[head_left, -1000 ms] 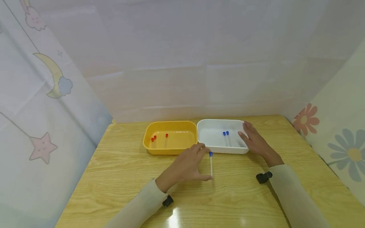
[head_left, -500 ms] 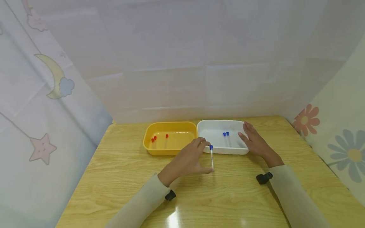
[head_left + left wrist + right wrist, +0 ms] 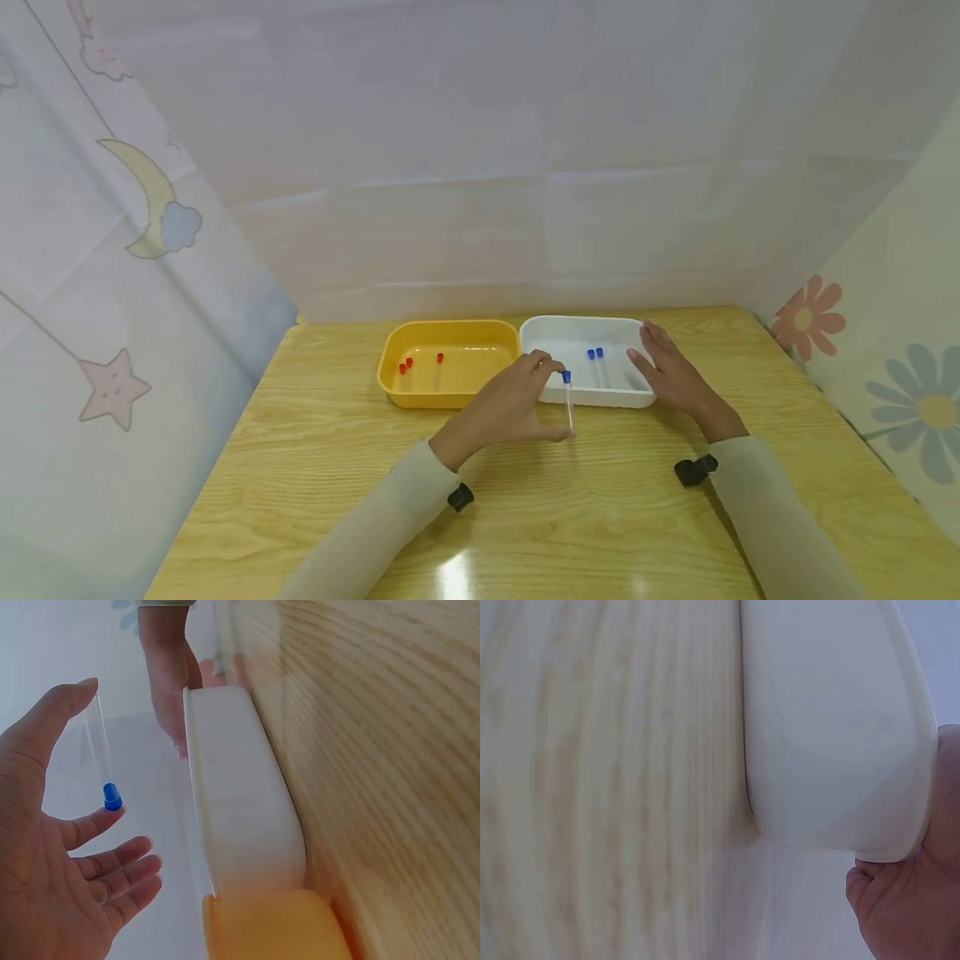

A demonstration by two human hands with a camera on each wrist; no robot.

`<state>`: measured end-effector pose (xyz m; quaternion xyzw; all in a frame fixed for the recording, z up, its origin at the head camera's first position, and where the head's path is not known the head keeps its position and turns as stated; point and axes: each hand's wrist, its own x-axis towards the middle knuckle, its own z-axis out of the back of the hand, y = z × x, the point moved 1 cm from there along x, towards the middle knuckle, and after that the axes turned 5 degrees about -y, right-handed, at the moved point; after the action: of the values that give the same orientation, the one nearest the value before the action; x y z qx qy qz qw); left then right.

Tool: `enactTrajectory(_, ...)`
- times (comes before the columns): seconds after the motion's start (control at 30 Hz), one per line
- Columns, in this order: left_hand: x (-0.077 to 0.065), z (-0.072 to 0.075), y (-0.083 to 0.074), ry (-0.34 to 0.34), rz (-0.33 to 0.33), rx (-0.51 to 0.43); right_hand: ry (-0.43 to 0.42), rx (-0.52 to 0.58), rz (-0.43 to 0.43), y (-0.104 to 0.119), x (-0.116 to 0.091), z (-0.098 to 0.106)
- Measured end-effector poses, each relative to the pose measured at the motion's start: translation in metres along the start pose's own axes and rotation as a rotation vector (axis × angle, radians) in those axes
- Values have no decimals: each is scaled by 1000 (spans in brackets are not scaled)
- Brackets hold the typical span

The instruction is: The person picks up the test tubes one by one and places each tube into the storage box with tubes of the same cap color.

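Observation:
In the head view my left hand (image 3: 510, 404) pinches a clear test tube (image 3: 570, 408) by its ends. The thumb is at the bottom end and the index finger at the blue cap (image 3: 112, 796); the other fingers are loosely bent in the left wrist view. The tube hangs upright, slightly tilted, in front of the white tray (image 3: 555, 395). My right hand (image 3: 678, 379) grips that tray's right end, thumb over the rim and fingers outside. Two blue-capped tubes (image 3: 600, 367) lie in the white tray.
A yellow tray (image 3: 431, 400) stands against the white tray's left end, with three red-capped tubes (image 3: 439, 371) in it. Both trays stand near the back of the wooden table (image 3: 315, 467), before a white sheet. Patterned sheets hang at either side.
My left hand has moved forward and a little right with the blue-capped tube, closer to the white tray. The right hand has stayed at the tray's end.

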<state>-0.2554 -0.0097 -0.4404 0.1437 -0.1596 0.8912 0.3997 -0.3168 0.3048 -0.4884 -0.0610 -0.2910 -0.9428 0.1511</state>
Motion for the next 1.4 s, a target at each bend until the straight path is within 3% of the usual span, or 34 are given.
enactTrajectory(0.23,12,3,1,15,23,41,-6,-2,4,-2,0,-1)
enactTrajectory(0.63,19,0,8,60,66,2,-1,-2,-1,-2,0,0)
enactTrajectory(1.1,32,1,15,86,149,-85,-25,6,11,-2,0,-1)
enactTrajectory(1.4,37,-4,21,85,179,-92,-11,2,-4,0,-1,-1)
